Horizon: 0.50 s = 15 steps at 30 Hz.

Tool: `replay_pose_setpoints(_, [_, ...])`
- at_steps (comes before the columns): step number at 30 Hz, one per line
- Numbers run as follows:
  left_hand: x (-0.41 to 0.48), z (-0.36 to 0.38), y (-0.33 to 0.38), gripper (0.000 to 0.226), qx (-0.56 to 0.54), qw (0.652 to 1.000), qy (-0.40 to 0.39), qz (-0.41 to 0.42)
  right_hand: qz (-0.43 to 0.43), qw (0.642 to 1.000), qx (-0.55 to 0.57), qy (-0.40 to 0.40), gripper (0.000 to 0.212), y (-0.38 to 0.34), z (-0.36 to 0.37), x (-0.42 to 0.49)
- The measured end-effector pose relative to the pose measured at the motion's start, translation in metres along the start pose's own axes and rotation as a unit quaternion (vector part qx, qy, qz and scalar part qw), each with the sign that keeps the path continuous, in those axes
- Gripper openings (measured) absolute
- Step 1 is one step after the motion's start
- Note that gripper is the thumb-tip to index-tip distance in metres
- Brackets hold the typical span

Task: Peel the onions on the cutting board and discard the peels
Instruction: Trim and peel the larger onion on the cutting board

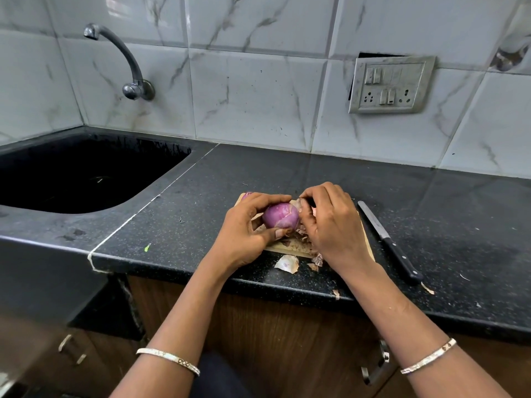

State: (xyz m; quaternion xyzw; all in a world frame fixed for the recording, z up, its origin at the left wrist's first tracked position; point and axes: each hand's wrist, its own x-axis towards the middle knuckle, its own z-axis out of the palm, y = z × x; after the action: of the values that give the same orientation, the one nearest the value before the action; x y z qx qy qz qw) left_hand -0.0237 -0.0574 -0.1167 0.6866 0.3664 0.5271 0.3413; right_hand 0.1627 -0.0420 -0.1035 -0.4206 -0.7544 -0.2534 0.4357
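- The sink (149,165) on the left is black and deep. There's a faint pale mark down at the bottom, can't tell what it is.
- The wooden cutting board (280,247) sits on the dark counter (201,211) near its front edge. It's got a heap of dry brownish peel scraps (298,242) on it, and a second onion (247,195) peeks out at the far left corner.
- The onion (281,215) being worked on is held just over the board, between both hands.
- The left hand (247,231) is wrapped round it, fingers over the top and thumb underneath.
- The right hand (330,222) has its fingers bent, pinching a papery skin flap (301,203) at the onion's right end.
- The onion itself is purple-pink and glossy with pale vein lines, mostly bare.
- A few loose peels (287,263) lie on the counter just in front of the board.
- A black-handled knife (388,239) lies just right of the board, blade pointing away.
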Motion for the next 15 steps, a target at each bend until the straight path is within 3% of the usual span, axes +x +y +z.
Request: replay_pose_setpoints(15, [-0.0027, -0.0013, 0.0015, 0.053, -0.089, 0.995, -0.03, -0.033, 0.098, 0.995, 0.018, 0.006, 0.007, 0.0089, -0.0058, -0.0021])
